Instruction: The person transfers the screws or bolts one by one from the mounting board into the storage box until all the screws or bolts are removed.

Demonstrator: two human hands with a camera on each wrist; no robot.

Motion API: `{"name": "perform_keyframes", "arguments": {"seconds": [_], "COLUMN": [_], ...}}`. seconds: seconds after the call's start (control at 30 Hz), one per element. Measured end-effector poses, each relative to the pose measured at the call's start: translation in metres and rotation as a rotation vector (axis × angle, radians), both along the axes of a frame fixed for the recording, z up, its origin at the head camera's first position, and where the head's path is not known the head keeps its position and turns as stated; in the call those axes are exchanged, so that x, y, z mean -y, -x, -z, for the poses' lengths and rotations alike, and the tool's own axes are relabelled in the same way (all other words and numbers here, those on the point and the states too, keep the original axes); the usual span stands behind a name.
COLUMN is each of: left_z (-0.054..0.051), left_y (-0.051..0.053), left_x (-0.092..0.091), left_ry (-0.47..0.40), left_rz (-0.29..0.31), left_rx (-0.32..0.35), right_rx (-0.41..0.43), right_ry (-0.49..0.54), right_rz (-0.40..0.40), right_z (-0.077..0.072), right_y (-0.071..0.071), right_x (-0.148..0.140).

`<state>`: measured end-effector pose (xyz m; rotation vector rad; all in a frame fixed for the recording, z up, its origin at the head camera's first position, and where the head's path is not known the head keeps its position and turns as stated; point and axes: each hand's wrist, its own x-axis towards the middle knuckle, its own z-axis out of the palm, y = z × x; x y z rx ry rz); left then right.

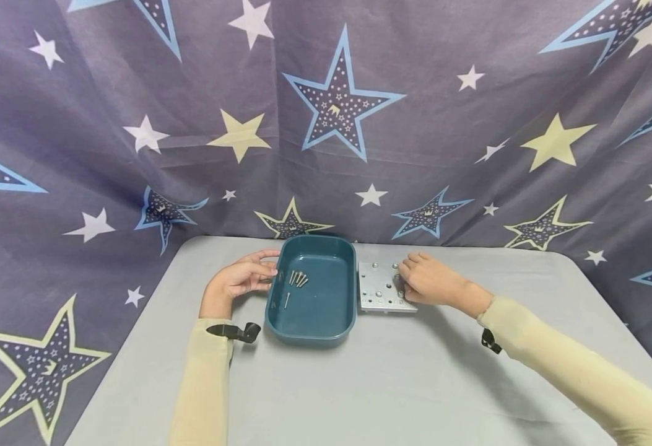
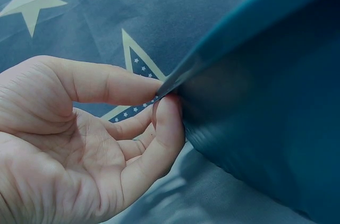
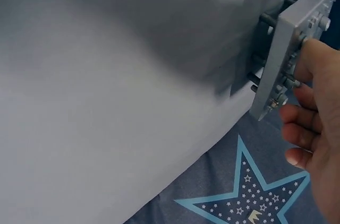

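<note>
The left hand pinches the left rim of a dark teal plastic tray between thumb and index finger; the left wrist view shows this rim close up. Several slim metal bolts lie inside the tray, one apart from the others. Right of the tray is a silver metal plate with holes and bolts standing in it. The right hand is over the plate's right part, pinching a bolt there with thumb and index finger. Its other fingers are curled. Bolt shanks stick out under the plate.
A pale grey cloth covers the table. Behind it hangs a dark curtain printed with stars. The tray's right wall stands close against the plate's left edge. Black wrist straps are on both sleeves.
</note>
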<state>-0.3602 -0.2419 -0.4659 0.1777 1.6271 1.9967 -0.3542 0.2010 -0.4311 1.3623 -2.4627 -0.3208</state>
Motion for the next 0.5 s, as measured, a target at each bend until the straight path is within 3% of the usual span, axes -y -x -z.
{"name": "perform_keyframes", "arguments": {"seconds": [0.2,0.5], "left_z": [-0.0034,-0.0001], "left_y": [-0.001,0.0005], "left_x": [-0.0001,0.0003], "left_ry": [0.002,-0.005], "left_rz": [0.005,0.003], "left_rx": [-0.007,-0.001], "right_rx": [0.065,0.066], "right_ry": [0.084,0.189], "right_rz": [0.041,0.047], "right_z": [-0.0009,-0.0077], "right_y": [0.0001,-0.0023], "right_x": [-0.0013,-0.0019]}}
